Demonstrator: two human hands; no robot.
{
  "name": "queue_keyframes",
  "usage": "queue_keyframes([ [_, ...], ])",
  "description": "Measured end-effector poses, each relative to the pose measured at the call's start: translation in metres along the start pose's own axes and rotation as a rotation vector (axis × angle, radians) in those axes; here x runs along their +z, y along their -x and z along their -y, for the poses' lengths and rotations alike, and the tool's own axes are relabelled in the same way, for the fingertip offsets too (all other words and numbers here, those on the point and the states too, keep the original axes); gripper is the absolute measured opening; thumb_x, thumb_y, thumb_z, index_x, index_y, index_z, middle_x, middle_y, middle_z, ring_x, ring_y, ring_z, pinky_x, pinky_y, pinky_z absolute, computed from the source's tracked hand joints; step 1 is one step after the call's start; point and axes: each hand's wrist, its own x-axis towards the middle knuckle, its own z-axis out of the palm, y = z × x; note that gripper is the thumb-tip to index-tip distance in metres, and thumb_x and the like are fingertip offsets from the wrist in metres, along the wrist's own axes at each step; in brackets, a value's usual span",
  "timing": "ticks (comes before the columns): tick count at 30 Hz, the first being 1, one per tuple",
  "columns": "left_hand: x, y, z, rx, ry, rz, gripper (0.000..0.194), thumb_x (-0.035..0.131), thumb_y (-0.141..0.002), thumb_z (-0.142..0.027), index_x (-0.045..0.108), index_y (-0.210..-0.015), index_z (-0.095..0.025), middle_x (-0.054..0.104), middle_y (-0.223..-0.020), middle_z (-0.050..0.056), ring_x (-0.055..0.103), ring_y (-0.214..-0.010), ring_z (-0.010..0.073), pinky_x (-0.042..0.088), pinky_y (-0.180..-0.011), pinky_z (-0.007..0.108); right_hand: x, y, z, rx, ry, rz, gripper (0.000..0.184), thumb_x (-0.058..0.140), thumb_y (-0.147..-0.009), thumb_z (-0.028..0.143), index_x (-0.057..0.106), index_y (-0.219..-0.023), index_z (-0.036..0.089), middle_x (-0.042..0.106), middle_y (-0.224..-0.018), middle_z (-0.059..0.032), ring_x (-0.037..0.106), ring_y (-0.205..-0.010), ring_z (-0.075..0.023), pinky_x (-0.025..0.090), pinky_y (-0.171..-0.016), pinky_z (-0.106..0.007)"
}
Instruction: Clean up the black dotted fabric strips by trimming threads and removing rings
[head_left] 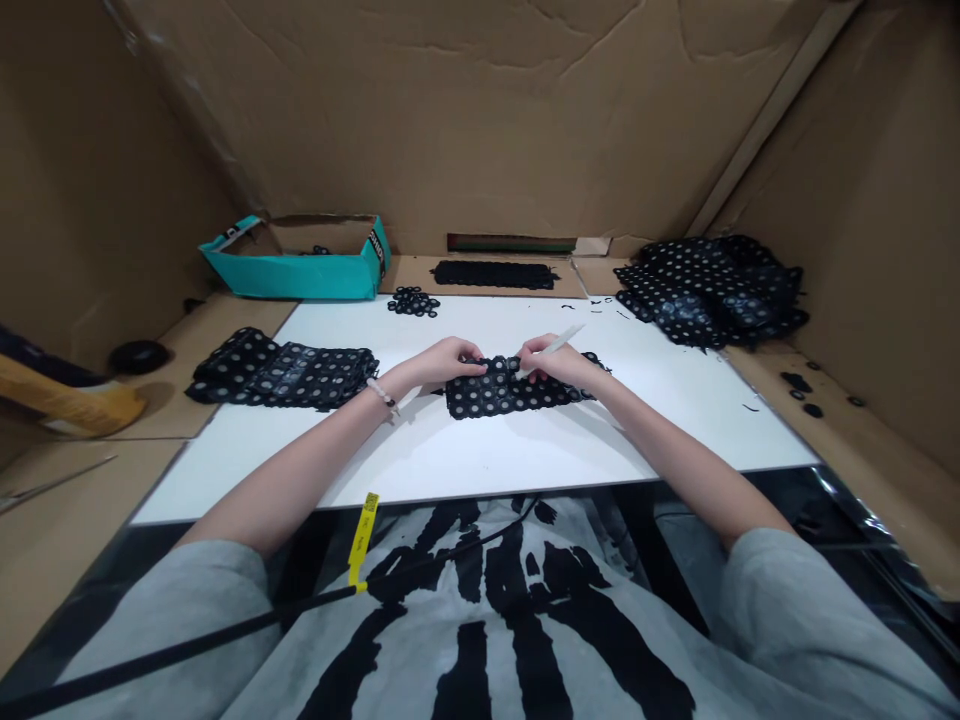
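A black sheet with rows of round holes (pixel 491 394) lies on the white board (pixel 420 455) in front of me. My left hand (pixel 448 358) pinches its upper left edge between thumb and fingers. In my right hand (pixel 553 362) is a slim white pen-like tool (pixel 565 338), tilted, its lower end down at the sheet's upper edge. Fingers hide part of the sheet there, and its right end shows beyond my right hand. Left of my left wrist is a stack of similar perforated sheets (pixel 289 375).
A teal box (pixel 292 275) stands at the back left, with small black rings (pixel 412 302) beside it. A black strip stack (pixel 493 274) lies at the back. Perforated sheets (pixel 709 285) are heaped at the right. Tweezers-like metal tool (pixel 56 483) lies far left. Cardboard walls (pixel 480 120) surround the board.
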Motion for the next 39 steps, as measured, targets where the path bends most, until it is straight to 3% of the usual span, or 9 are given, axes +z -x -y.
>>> queue_keyframes([
  [4,0.002,0.000,-0.001,0.017,0.042,0.015,0.041,0.064,-0.076,-0.054,0.070,-0.091,-0.016,0.072,-0.087,0.004,0.061,-0.081,0.0197,0.044,-0.075,0.030,0.007,-0.004,-0.002,-0.036,-0.130,-0.007,0.016,0.055,-0.078,0.028,0.050,-0.066,0.019,0.071,-0.094,-0.0069,0.061,-0.059,-0.0129,0.038,-0.049,-0.025],
  [10,0.004,0.001,-0.005,-0.024,0.081,0.001,0.043,0.064,-0.075,-0.055,0.069,-0.090,-0.015,0.071,-0.088,0.005,0.060,-0.081,0.0209,0.042,-0.075,0.031,0.022,-0.008,-0.011,-0.127,-0.007,-0.111,0.017,0.054,-0.084,0.036,0.055,-0.075,0.021,0.058,-0.055,0.0031,0.056,-0.057,-0.0135,0.041,-0.060,-0.025],
  [17,0.008,0.003,-0.006,-0.071,0.174,0.004,0.040,0.065,-0.074,-0.054,0.070,-0.086,-0.016,0.069,-0.082,0.004,0.057,-0.076,0.0190,0.042,-0.072,0.031,0.023,-0.006,-0.011,-0.121,0.011,-0.133,0.017,0.053,-0.083,0.035,0.055,-0.074,0.021,0.057,-0.055,0.0039,0.055,-0.058,-0.0143,0.041,-0.064,-0.027],
  [21,0.005,0.002,-0.001,-0.117,0.287,0.091,0.040,0.065,-0.074,-0.054,0.069,-0.086,-0.016,0.066,-0.077,0.003,0.056,-0.071,0.0181,0.042,-0.067,0.030,0.030,-0.003,-0.007,-0.184,0.134,-0.191,0.016,0.052,-0.083,0.033,0.058,-0.075,0.021,0.063,-0.069,0.0007,0.057,-0.069,-0.0157,0.040,-0.068,-0.027],
  [26,-0.002,0.001,0.000,-0.063,0.261,0.212,0.040,0.063,-0.076,-0.054,0.068,-0.089,-0.017,0.066,-0.082,0.003,0.057,-0.078,0.0183,0.042,-0.073,0.029,0.034,-0.005,-0.007,-0.228,0.226,-0.241,0.015,0.051,-0.083,0.031,0.058,-0.076,0.021,0.066,-0.077,-0.0004,0.057,-0.075,-0.0167,0.038,-0.069,-0.027],
  [32,0.002,0.000,-0.002,-0.019,0.089,0.058,0.043,0.076,-0.063,-0.046,0.064,-0.094,-0.018,0.067,-0.093,0.002,0.058,-0.090,0.0220,0.042,-0.081,0.031,0.025,-0.010,-0.013,-0.134,0.036,-0.133,0.016,0.054,-0.080,0.032,0.058,-0.070,0.020,0.061,-0.063,0.0016,0.058,-0.070,-0.0164,0.043,-0.072,-0.027],
  [35,0.006,-0.001,0.001,-0.034,0.095,0.016,0.039,0.077,-0.061,-0.042,0.065,-0.089,-0.017,0.067,-0.090,0.002,0.059,-0.086,0.0222,0.042,-0.081,0.032,0.023,-0.009,-0.013,-0.133,0.049,-0.096,0.015,0.056,-0.077,0.029,0.059,-0.066,0.020,0.067,-0.076,-0.0010,0.060,-0.078,-0.0170,0.043,-0.077,-0.028],
  [39,0.007,-0.001,0.002,-0.067,0.109,-0.047,0.046,0.079,-0.058,-0.037,0.066,-0.097,-0.017,0.068,-0.094,0.004,0.060,-0.091,0.0231,0.042,-0.085,0.033,0.024,-0.007,-0.012,-0.163,0.072,-0.084,0.016,0.058,-0.078,0.032,0.062,-0.070,0.019,0.069,-0.088,-0.0022,0.058,-0.074,-0.0151,0.043,-0.074,-0.028],
])
